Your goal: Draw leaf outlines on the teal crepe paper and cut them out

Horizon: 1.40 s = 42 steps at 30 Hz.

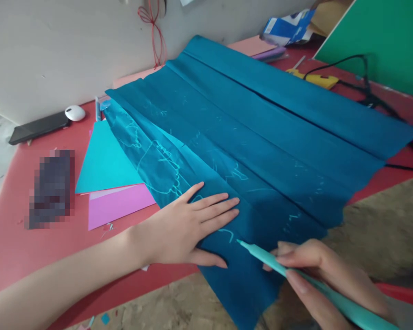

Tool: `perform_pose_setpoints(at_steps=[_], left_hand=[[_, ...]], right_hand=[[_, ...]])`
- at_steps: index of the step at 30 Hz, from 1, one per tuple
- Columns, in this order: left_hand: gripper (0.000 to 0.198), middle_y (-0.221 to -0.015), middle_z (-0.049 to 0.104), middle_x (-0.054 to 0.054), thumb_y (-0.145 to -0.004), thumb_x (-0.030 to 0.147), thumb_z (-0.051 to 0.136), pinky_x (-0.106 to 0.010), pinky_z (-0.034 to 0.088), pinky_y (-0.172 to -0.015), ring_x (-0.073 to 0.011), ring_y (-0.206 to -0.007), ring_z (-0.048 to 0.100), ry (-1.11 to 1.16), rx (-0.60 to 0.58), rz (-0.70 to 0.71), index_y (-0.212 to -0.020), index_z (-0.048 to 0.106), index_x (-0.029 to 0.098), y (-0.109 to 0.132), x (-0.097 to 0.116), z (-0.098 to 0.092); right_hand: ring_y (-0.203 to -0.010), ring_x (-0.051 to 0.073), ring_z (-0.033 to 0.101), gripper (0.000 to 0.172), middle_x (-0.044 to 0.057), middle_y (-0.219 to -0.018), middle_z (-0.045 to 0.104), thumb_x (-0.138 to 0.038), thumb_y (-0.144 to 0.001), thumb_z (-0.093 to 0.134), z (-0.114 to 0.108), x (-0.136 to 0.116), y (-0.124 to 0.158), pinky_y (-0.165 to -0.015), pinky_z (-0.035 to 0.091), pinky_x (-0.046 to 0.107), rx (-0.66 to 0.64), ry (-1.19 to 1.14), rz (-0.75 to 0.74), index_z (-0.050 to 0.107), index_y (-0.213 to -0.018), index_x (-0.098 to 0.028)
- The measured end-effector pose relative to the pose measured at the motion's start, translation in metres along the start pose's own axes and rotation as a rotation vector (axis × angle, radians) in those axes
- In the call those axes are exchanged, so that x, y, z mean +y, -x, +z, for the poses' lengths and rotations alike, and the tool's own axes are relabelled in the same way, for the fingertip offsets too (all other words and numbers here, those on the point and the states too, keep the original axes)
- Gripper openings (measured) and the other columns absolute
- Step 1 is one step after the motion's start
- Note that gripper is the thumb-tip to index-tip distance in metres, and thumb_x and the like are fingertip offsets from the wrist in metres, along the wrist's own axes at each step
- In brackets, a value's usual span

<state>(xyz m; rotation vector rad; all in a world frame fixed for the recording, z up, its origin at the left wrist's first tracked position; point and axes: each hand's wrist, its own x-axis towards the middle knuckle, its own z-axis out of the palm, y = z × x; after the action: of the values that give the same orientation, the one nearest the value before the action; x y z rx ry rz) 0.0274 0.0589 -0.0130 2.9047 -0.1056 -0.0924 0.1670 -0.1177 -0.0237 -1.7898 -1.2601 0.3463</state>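
Note:
A large piece of dark blue cloth [275, 137] with fold creases lies over the table and hangs past its front edge. Pale chalk-like lines and curves mark its surface, mostly on the left part. My left hand [199, 224] presses flat on the cloth, its fingers spread and holding nothing. In my right hand [316, 270] a mint-green pen [265, 254] is pinched between thumb and fingers. Its tip is at the cloth, beside a short curved line just right of my left hand; whether it touches I cannot tell.
On the red table [124, 275] are cyan paper [106, 158], purple paper [120, 206], a black slab-like object [41, 127], a white computer mouse [75, 113] and a pixelated dark item [51, 190]. Behind lie a yellow tool [316, 80], a black cable [366, 73] and a green board [382, 43].

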Motion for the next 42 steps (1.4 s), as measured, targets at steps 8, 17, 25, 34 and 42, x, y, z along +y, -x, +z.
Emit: perform_pose_setpoints(at_steps=[8, 17, 25, 34, 42], left_hand=[[0.076, -0.150, 0.018, -0.004, -0.088, 0.065, 0.031, -0.038, -0.011, -0.112, -0.0157, -0.140, 0.016, 0.002, -0.030, -0.010, -0.143, 0.023, 0.012, -0.001, -0.001, -0.001], [0.074, -0.150, 0.020, -0.005, -0.090, 0.064, 0.025, -0.041, -0.008, -0.113, -0.0174, -0.139, 0.018, 0.010, -0.026, -0.010, -0.142, 0.025, 0.011, -0.003, -0.001, -0.001], [0.074, -0.150, 0.021, -0.006, -0.090, 0.064, 0.025, -0.044, -0.006, -0.113, -0.0187, -0.139, 0.019, 0.014, -0.024, -0.005, -0.142, 0.025, 0.011, -0.003, -0.001, 0.000], [0.075, -0.150, 0.018, -0.006, -0.089, 0.064, 0.029, -0.042, -0.011, -0.112, -0.0183, -0.139, 0.018, 0.032, -0.007, -0.008, -0.141, 0.026, 0.010, -0.002, -0.001, 0.002], [0.079, -0.150, 0.019, -0.008, -0.086, 0.065, 0.035, -0.047, -0.007, -0.113, -0.0212, -0.139, 0.019, 0.062, -0.023, -0.005, -0.142, 0.024, 0.010, -0.002, -0.001, 0.001]], right_hand=[[-0.063, 0.016, 0.061, 0.008, 0.001, -0.071, 0.059, -0.024, -0.088, 0.042, 0.009, 0.004, 0.005, -0.058, 0.051, 0.026, 0.030, 0.011, -0.120, 0.046, -0.082, -0.026], [-0.057, 0.015, 0.060, 0.011, -0.002, -0.062, 0.054, -0.015, -0.084, 0.040, 0.010, 0.004, 0.000, -0.054, 0.049, 0.026, -0.011, 0.019, -0.226, 0.043, -0.082, -0.025], [-0.054, 0.020, 0.059, 0.014, -0.001, -0.056, 0.052, -0.012, -0.081, 0.042, 0.009, 0.000, 0.004, -0.047, 0.043, 0.031, -0.032, 0.067, -0.287, 0.043, -0.081, -0.026], [-0.058, 0.018, 0.061, 0.014, -0.001, -0.061, 0.055, -0.011, -0.082, 0.042, 0.001, 0.003, 0.000, -0.052, 0.047, 0.031, -0.142, 0.073, -0.373, 0.042, -0.083, -0.025], [-0.045, 0.013, 0.053, 0.019, -0.005, -0.053, 0.048, -0.006, -0.080, 0.037, 0.003, 0.008, -0.001, -0.046, 0.045, 0.027, -0.170, 0.024, -0.518, 0.042, -0.083, -0.025]])
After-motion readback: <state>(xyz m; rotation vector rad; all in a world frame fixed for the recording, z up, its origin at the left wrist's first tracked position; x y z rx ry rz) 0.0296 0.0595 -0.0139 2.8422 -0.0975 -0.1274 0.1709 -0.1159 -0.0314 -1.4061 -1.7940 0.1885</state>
